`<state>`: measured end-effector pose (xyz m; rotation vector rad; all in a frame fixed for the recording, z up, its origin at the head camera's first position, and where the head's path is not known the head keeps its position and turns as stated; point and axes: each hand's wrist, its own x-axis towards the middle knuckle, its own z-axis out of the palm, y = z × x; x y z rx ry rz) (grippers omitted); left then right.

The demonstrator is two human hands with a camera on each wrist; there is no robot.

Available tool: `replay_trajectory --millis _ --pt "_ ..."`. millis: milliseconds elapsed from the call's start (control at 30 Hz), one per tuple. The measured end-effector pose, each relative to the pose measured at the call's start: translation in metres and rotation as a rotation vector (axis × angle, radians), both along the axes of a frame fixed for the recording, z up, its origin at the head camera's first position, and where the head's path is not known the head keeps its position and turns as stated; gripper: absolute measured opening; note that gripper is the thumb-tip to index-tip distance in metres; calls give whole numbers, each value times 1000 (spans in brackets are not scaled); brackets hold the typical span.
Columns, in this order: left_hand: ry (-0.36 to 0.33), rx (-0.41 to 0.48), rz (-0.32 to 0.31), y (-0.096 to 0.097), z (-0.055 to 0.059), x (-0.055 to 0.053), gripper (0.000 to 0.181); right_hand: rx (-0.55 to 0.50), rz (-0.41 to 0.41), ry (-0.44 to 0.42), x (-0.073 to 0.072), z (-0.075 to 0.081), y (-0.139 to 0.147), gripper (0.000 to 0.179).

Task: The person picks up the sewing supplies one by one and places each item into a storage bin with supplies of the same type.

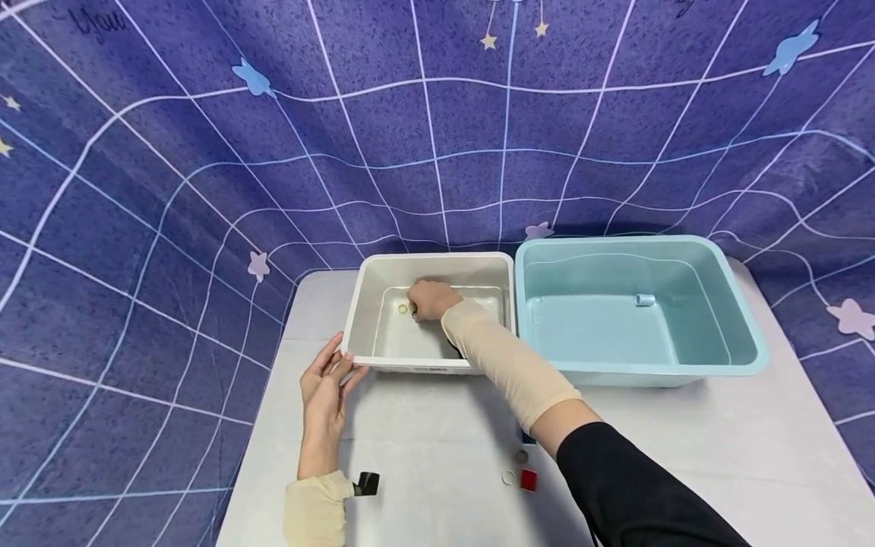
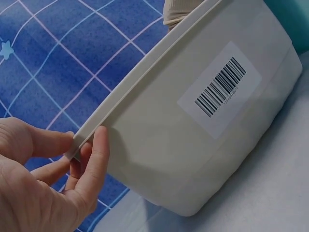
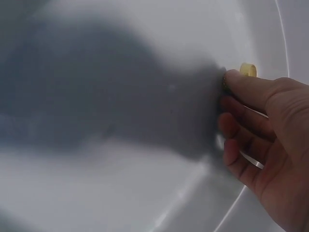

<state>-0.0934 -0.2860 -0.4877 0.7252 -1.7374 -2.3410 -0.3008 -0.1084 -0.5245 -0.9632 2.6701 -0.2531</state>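
My left hand (image 1: 328, 387) pinches the rim of the white plastic bin (image 1: 390, 362) at its front left corner. In the left wrist view, the thumb lies on top of that rim and the fingers reach under it. Down inside the same bin, my right hand (image 1: 434, 300) is low over the floor. Its thumb and fingertips pinch a small dark gold-flecked piece (image 3: 226, 82), mostly covered by the fingers; I cannot tell its kind. A yellow ring (image 3: 248, 69) sits on the bin floor just beyond the thumb.
A light blue bin (image 1: 615, 370) stands against the white one's right side, with a small pale blue cylinder (image 1: 644, 300) inside. On the table lie a red square piece (image 1: 529, 480), a pale ring (image 1: 508, 471) and a brownish round piece (image 1: 522, 456). A patterned curtain (image 1: 437, 137) hangs behind.
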Motion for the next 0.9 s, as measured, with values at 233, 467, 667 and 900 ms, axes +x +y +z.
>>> replay_trajectory --millis 233,467,667,900 --pt "3 -7 -4 -1 1 1 55 -27 6 -7 1 5 0 16" --pt "-14 -14 -5 -1 1 3 55 -41 -3 -19 4 8 2 17" --pt "-15 -19 -11 -3 2 4 56 -83 -22 -25 6 24 2 16" --pt "-15 -27 -22 -3 3 0 56 -129 5 -18 10 47 4 14"
